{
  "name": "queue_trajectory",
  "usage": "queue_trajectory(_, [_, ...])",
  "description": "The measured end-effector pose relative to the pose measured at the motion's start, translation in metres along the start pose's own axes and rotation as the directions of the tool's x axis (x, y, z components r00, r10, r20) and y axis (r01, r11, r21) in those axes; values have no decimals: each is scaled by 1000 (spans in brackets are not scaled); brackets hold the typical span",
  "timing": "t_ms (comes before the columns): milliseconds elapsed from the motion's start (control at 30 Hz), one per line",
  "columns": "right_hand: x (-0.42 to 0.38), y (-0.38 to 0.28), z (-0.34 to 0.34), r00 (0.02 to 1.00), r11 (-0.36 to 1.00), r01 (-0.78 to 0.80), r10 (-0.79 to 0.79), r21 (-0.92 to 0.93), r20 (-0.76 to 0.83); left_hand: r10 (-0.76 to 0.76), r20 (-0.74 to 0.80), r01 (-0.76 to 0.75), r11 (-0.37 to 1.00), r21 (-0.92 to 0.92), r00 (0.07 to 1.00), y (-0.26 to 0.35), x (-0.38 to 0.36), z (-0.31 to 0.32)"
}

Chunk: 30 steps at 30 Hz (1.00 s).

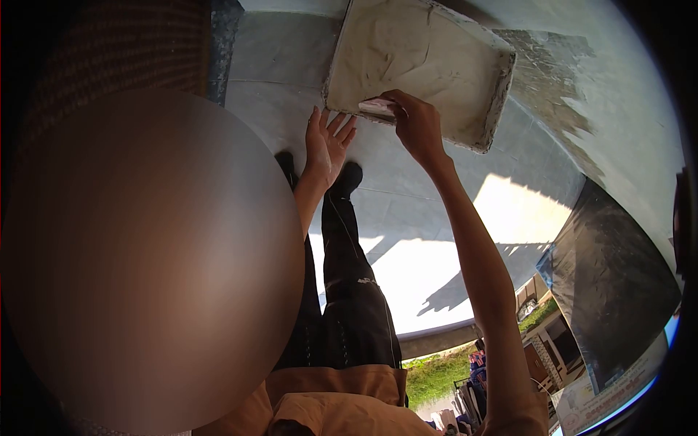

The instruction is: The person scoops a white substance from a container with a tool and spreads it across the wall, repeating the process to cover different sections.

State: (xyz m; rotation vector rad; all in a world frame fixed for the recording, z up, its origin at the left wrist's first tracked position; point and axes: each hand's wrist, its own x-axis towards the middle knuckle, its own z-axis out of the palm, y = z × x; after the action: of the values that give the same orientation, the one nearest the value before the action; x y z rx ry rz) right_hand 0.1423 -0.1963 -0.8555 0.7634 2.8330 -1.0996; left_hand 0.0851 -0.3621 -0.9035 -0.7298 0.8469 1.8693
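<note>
My right hand (420,127) is closed around a small flat scraper-like tool (378,107) smeared with pale paste; its exact kind is hard to make out. The tool is at the near edge of a shallow rectangular tray (497,102). Wet grey-beige plaster-like paste (414,51) fills the tray, its surface marked with ridges and folds. Just left of the tool is my left hand (331,147), palm up and fingers spread, holding nothing, with its fingertips close to the tray's near edge.
A wall (618,80) on the right carries a rough grey coated patch (552,65). Grey floor tiles (269,51) lie around the tray, partly sunlit. A dark sheet (611,269) hangs at right. A large blurred round area hides much of the left.
</note>
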Motion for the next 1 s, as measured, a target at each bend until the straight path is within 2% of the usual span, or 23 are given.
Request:
queue_trajectory(67, [8,-2,-7,999,1000,-18,18,-11,48,-4,3,4,1000,-4,1000,1,-1,0])
queue_trajectory(133, [19,5,-14,991,1000,12,-11,-7,131,-9,8,9,1000,-5,1000,2,-1,-1])
queue_trajectory(200, [24,6,-25,987,998,57,-57,6,148,-17,20,17,1000,9,1000,3,-1,-1])
queue_trajectory(267, [18,-2,-37,991,990,-68,53,125,121,-20,25,19,999,39,999,6,-3,0])
queue_trajectory(300, [11,0,-39,992,990,-64,50,122,114,-21,27,20,998,65,999,8,-5,2])
queue_trajectory(333, [4,3,-38,970,896,-239,199,374,142,-16,37,14,998,66,999,9,-6,5])
queue_trajectory(367, [-3,7,-38,923,710,-383,325,591,207,-30,-24,33,992,124,999,10,-7,8])
queue_trajectory(400, [-10,0,-43,928,714,-370,318,594,195,-38,-86,53,982,182,996,12,-9,10])
queue_trajectory(433, [-18,-8,-48,906,569,-395,370,721,205,-29,-74,43,981,189,997,13,-11,11])
queue_trajectory(467, [-24,-15,-54,882,404,-397,415,824,222,5,-112,29,954,298,994,14,-12,13])
queue_trajectory(500, [-28,-21,-59,874,371,-400,429,838,228,46,-144,17,914,404,989,17,-15,15])
queue_trajectory(533, [-32,-27,-66,882,376,-380,422,845,208,55,-124,1,911,412,991,22,-18,17])
queue_trajectory(600, [-36,-41,-82,868,270,-340,459,901,189,142,-55,-82,801,593,988,35,-26,25])
queue_trajectory(633, [-38,-49,-92,885,217,-277,438,936,160,154,-29,-107,795,597,988,39,-30,30])
queue_trajectory(700, [-36,-66,-115,912,204,-192,398,960,98,324,158,-330,594,734,933,50,-40,46])
queue_trajectory(733, [-35,-77,-126,928,181,-135,367,974,61,338,189,-363,582,728,922,60,-52,61])
queue_trajectory(800, [-32,-105,-156,933,176,-49,359,983,-18,440,354,-508,304,806,825,83,-75,96])
queue_trajectory(833, [-30,-120,-172,928,163,5,366,987,-66,454,392,-546,284,788,801,94,-84,113])
queue_trajectory(900, [-28,-146,-204,931,151,83,340,985,-131,512,549,-656,37,754,661,115,-104,147])
queue_trajectory(933, [-27,-159,-221,929,130,120,335,984,-157,524,583,-691,15,723,621,127,-115,165])
queue_trajectory(1000, [-27,-182,-252,931,127,213,275,969,-241,552,677,-729,-169,663,487,151,-137,198])
